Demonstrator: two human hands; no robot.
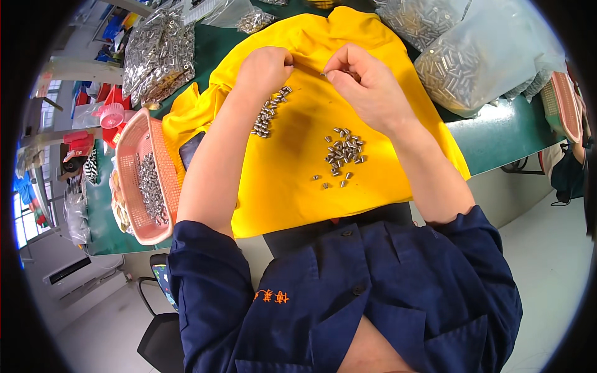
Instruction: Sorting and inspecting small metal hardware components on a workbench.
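My left hand is closed above the far part of a yellow cloth, its fingertips curled out of sight. To its right, my right hand pinches thumb against forefinger, where a tiny bit of something shows, too small to name. Below my left hand, small silvery metal cylinders lie in a close slanting band, partly covered by my forearm. A looser pile of similar metal cylinders rests on the cloth nearer my right forearm, with several strays at its near side.
A pink plastic basket with small metal parts stands left on the green table. Clear bags of metal parts lie at the far left, and more bags at the far right. Another pink basket sits at the right edge.
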